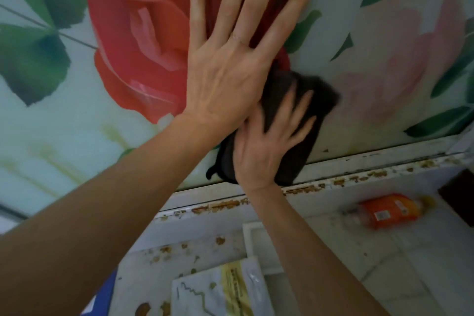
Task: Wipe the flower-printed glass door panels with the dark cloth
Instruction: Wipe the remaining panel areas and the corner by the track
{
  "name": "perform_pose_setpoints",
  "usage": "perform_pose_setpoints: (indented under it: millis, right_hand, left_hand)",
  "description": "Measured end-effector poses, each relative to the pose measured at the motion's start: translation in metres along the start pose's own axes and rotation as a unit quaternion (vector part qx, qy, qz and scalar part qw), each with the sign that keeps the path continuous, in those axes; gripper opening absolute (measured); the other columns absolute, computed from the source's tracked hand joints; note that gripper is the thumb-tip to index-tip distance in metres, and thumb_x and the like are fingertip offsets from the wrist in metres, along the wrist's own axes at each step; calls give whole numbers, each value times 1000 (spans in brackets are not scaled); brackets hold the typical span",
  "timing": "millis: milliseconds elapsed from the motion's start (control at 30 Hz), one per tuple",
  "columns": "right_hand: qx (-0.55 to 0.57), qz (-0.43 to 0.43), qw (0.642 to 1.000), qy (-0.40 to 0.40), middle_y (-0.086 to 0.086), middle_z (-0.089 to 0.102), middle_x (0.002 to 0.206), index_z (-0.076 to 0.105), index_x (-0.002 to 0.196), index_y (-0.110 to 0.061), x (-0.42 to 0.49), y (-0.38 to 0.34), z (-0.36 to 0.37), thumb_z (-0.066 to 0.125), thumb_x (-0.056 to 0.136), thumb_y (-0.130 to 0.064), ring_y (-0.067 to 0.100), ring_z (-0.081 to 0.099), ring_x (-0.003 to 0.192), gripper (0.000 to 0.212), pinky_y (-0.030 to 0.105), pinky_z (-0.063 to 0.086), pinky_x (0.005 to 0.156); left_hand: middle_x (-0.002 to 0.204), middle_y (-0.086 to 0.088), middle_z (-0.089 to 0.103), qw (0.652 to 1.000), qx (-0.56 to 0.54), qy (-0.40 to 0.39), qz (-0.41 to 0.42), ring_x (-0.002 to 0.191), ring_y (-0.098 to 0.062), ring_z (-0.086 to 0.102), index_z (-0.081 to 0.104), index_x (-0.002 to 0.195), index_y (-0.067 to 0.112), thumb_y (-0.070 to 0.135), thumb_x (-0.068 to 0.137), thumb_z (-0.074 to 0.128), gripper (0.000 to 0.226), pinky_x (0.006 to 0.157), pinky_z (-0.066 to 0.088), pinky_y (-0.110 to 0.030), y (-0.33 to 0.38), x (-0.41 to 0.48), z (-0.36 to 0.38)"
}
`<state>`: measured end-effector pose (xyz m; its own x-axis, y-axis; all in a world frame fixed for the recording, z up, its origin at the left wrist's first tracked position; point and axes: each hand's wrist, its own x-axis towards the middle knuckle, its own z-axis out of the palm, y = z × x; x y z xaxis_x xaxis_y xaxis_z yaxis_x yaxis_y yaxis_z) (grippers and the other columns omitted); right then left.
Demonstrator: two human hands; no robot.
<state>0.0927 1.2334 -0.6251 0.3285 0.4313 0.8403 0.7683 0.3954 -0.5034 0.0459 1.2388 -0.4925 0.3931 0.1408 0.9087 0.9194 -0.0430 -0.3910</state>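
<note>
Here left hand (225, 67) lies flat, fingers straight, on the flower-printed glass panel (128, 33), while right hand (264, 146) presses spread fingers onto the dark cloth (292, 159) at the panel's bottom edge.

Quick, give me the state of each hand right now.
Left hand: open, fingers spread flat against the glass door panel.
Right hand: open, straight fingers pressing the dark cloth against the panel.
</note>
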Motion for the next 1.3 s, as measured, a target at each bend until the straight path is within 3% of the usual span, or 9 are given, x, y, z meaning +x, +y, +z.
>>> perform_pose_setpoints:
  millis: [200,400,567,667,800,933,1033,1167,1300]
  right_hand:
    - [-53,-190,980,-39,6,11,160,29,151,-43,2,50,-9,36,109,-44,31,12,149,42,58,8,121]
    - [-18,-82,996,-41,8,12,160,32,150,-42,-19,-1,0,35,110,-39,36,10,150,40,63,7,120]
    - [3,-195,979,-59,4,27,157,43,140,-43,-28,-15,7,44,107,-43,26,18,147,33,54,9,121]
    - [-34,-243,968,-47,2,19,159,37,147,-46,-18,14,-2,42,107,-50,26,19,146,41,56,17,117]
    - [-54,-183,981,-45,5,11,160,28,150,-43,-19,33,-6,39,108,-49,31,14,148,45,62,15,116]
    - [-15,-87,995,-52,5,7,161,28,150,-44,-32,-13,3,39,108,-47,32,1,155,44,61,5,121]
    - [-7,-160,985,-65,1,12,160,38,146,-46,-40,-37,11,44,107,-47,23,-6,157,40,57,2,122]
    - [-29,-241,969,-48,1,15,159,37,148,-47,-29,-13,7,42,107,-51,26,15,150,41,54,8,121]
    - [-39,-145,988,-41,8,14,159,27,150,-43,-27,0,2,38,109,-48,33,13,148,43,62,14,118]
  left_hand:
    - [148,-15,51,1000,-3,-11,3,139,-31,47,54,146,23,18,106,53,40,117,27,-55,-25,-8,-14]
    - [149,-19,48,1000,7,-22,-19,141,-33,43,52,147,19,20,104,57,43,116,26,-57,-57,-27,-24]
    - [148,-20,49,1000,1,-14,-11,140,-34,44,52,147,19,18,104,57,43,117,25,-56,-59,-28,-24]
    - [149,-19,47,1000,-10,-12,-11,142,-32,42,53,146,19,14,101,62,47,118,22,-54,-60,-29,-26]
    - [150,-18,46,1000,-9,-11,-23,142,-31,41,52,147,21,18,100,63,48,119,22,-53,-70,-36,-30]
    - [152,-18,40,999,5,-33,-32,144,-32,35,47,150,20,30,106,53,46,120,18,-53,-90,-55,-37]
    - [152,-19,41,999,3,-38,-37,143,-32,37,48,150,19,28,105,55,46,119,19,-53,-93,-58,-40]
    - [153,-16,38,999,-4,-33,-34,144,-31,36,48,150,21,28,104,58,48,120,18,-51,-96,-58,-42]
    - [154,-11,31,999,7,-28,-46,146,-28,30,44,152,24,31,106,52,47,122,14,-48,-111,-65,-45]
